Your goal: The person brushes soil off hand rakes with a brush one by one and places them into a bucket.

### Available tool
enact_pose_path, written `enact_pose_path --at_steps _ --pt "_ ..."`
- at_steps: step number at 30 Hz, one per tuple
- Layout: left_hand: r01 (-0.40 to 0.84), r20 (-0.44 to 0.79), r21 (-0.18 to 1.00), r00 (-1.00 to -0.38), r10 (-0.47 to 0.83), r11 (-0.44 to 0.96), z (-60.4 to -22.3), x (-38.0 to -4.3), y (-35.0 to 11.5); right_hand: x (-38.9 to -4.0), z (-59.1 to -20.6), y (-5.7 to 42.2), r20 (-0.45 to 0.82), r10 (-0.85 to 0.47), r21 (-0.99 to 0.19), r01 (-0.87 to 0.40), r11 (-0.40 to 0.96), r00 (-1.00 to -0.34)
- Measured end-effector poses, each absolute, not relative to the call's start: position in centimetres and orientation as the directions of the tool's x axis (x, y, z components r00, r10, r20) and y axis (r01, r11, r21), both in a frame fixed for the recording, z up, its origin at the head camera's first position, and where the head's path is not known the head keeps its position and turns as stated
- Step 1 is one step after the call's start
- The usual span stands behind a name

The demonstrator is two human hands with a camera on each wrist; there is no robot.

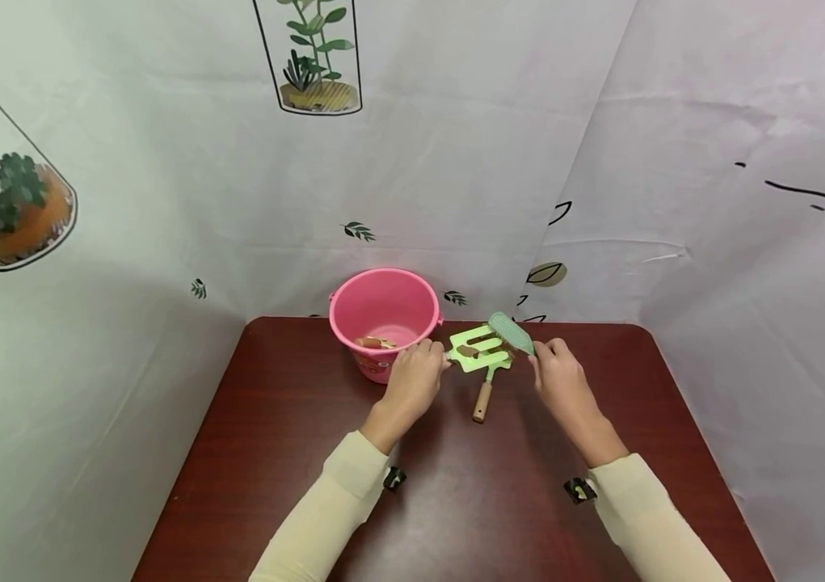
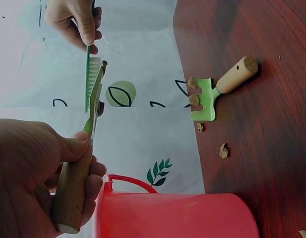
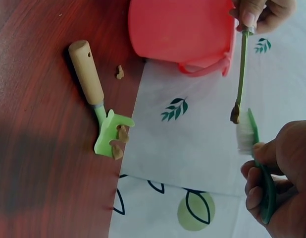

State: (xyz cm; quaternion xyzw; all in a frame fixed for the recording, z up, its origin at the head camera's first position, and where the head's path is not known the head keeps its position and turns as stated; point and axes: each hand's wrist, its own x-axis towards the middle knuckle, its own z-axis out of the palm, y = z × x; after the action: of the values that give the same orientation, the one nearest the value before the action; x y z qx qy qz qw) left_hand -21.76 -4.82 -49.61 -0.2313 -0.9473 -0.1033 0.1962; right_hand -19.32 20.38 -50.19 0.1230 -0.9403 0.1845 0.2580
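Observation:
My left hand (image 1: 414, 376) grips the wooden handle of a light-green hand fork (image 2: 95, 96), held raised beside the bucket with brown lumps stuck on its tines. In my right hand (image 1: 565, 378) is a green brush (image 3: 256, 141) with white bristles, held by its handle. Its bristles are right at the fork's tines; in the head view the brush back hides part of them. Below both tools a small green hand rake (image 2: 206, 101) with a wooden handle lies on the table, brown lumps on its teeth.
A pink bucket (image 1: 383, 283) stands at the back of the dark red table (image 1: 281, 420), close to my left hand. Inside it lies a wooden-handled tool (image 1: 368, 343). Small brown crumbs (image 2: 224, 151) are scattered near the rake. A patterned cloth (image 1: 456, 162) hangs behind the table.

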Motion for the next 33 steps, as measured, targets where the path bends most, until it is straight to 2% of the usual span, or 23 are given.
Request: enact_pose_path --at_steps 8,17,24,33 --pt "0.469 0.393 0.109 -0.830 0.396 0.876 -49.7 -21.5 -4.9 -19.7 -50.5 21.2 0.534 -0.121 -0.293 -0.317 0.902 -0.837" --pt "0.460 0.421 0.075 -0.819 0.390 0.885 -49.7 -21.4 -5.1 -19.5 -50.4 21.7 0.508 -0.084 -0.327 -0.282 0.902 -0.857" --pt "0.459 0.410 0.107 -0.828 0.381 0.882 -49.6 -21.6 -5.1 -18.9 -50.0 21.0 0.532 -0.117 -0.349 -0.343 0.872 -0.839" --pt "0.453 0.396 0.127 -0.839 0.374 0.882 -49.6 -21.9 -5.0 -18.1 -49.8 18.9 0.594 -0.237 -0.277 -0.472 0.837 -0.769"
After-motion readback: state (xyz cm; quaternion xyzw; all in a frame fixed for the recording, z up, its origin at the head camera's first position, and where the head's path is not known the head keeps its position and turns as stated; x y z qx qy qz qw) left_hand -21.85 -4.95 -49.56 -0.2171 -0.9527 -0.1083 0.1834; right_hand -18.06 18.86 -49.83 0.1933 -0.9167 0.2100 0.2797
